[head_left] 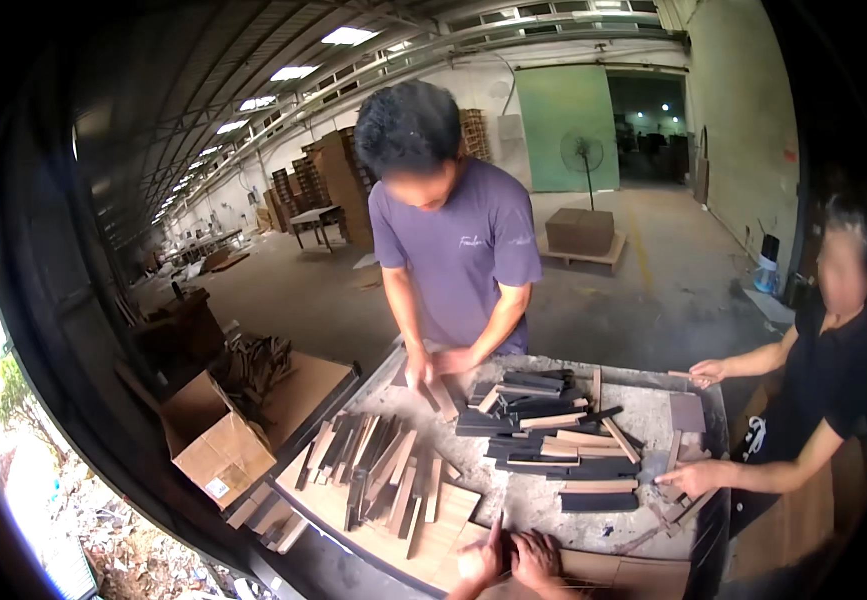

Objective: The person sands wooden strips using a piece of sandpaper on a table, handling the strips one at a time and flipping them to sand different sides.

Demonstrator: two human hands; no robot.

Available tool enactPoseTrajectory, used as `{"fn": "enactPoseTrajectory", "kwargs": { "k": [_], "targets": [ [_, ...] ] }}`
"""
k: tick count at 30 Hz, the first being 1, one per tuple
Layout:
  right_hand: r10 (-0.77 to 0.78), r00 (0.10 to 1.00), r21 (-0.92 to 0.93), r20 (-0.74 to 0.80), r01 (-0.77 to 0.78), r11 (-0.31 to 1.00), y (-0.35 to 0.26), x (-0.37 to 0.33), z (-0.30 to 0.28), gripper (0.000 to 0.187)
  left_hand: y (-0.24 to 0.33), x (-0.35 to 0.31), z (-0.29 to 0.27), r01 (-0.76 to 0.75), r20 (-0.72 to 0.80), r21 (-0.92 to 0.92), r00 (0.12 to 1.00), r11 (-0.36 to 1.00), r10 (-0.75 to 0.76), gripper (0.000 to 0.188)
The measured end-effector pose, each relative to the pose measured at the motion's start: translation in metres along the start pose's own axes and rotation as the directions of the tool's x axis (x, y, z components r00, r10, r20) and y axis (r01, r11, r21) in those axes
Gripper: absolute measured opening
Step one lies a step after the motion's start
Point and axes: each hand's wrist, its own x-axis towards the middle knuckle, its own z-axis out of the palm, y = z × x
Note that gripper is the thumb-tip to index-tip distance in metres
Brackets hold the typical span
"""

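Note:
My left hand [480,562] and my right hand [536,558] are close together at the table's near edge, over light wooden boards [593,568]. A finger of my left hand points away from me while the rest curl in. The fingers of my right hand bend down beside it. Whatever lies between my fingers is too small to make out. Just beyond, a pile of black and tan wooden strips [563,440] covers the middle of the worktable [523,505]. Another heap of strips [383,465] rests on a board to the left.
Across the table, a person in a purple shirt [453,235] handles strips. At the right, a person in black [803,390] holds a thin piece and touches strips. An open cardboard box [223,455] stands left of the table. A fan [585,165] is farther back.

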Motion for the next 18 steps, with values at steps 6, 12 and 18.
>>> {"fn": "enactPoseTrajectory", "kwargs": {
  "k": [6,12,18],
  "targets": [
    [0.031,0.998,0.016,-0.057,-0.030,0.999,0.002,-0.004,0.010,0.041,-0.018,0.094,-0.006,-0.019,-0.006,0.058,1.000,0.998,0.020,0.082],
    [0.050,0.993,0.057,-0.104,-0.045,0.997,0.009,-0.005,0.020,0.038,0.001,-0.005,0.030,-0.137,-0.206,-0.048,0.971,0.989,0.124,0.077],
    [0.066,0.997,0.099,-0.044,-0.061,0.993,0.000,-0.002,-0.001,0.038,0.000,-0.004,0.020,-0.029,-0.115,0.005,0.993,1.000,0.029,0.072]
  ]
}}
